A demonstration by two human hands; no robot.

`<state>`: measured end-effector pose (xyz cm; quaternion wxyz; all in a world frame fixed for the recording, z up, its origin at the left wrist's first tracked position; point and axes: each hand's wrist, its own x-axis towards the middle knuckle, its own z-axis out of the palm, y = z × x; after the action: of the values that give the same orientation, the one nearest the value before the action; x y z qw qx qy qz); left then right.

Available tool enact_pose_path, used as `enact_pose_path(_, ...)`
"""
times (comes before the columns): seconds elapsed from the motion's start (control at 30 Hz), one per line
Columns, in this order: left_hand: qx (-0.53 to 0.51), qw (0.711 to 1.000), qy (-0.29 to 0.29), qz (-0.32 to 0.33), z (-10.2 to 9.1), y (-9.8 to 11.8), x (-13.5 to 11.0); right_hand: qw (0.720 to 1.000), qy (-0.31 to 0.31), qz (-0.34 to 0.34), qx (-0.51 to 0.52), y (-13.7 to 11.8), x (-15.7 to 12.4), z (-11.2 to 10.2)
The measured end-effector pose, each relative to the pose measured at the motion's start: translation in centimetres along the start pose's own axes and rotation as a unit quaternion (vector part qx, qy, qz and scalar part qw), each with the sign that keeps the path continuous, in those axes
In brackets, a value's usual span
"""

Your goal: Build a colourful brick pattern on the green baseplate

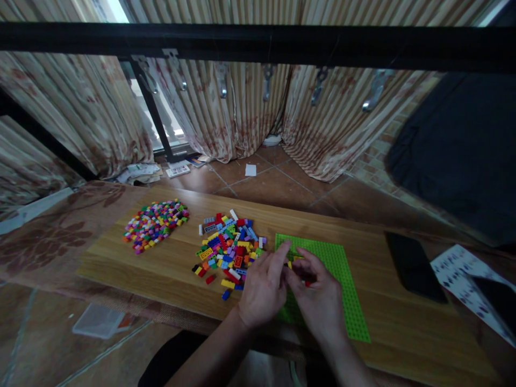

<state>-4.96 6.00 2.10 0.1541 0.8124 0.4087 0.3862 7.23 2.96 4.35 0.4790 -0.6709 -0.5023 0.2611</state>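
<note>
L hand (264, 287) and R hand (320, 293) meet lower ctr. over green baseplate (355, 306) on worktop (407, 328), yellow bricks (298, 258) and red brick (307, 283) betw. them; grip can't be told for either, fingers obscuring. Judged early stage: visible studs mostly uncovered, mixed pile (229, 244) ctr.-left unsorted. Not verifiable: plate under hands, brick attachment.

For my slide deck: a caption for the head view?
Left hand and right hand, close together, at a green baseplate beside bricks.
</note>
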Motion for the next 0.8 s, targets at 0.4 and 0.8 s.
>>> enact_pose_path(0.4, 0.016, 0.999, -0.029, 0.012, 0.7, 0.5, -0.3, 0.979, -0.009, -0.095, -0.179, 0.5, 0.3, -1.4)
enact_pose_path(0.8, -0.130, 0.982, -0.070, -0.116, 0.7, 0.0, 0.1, 0.954, -0.011, -0.163, -0.253, 4.2, 2.9, -7.6)
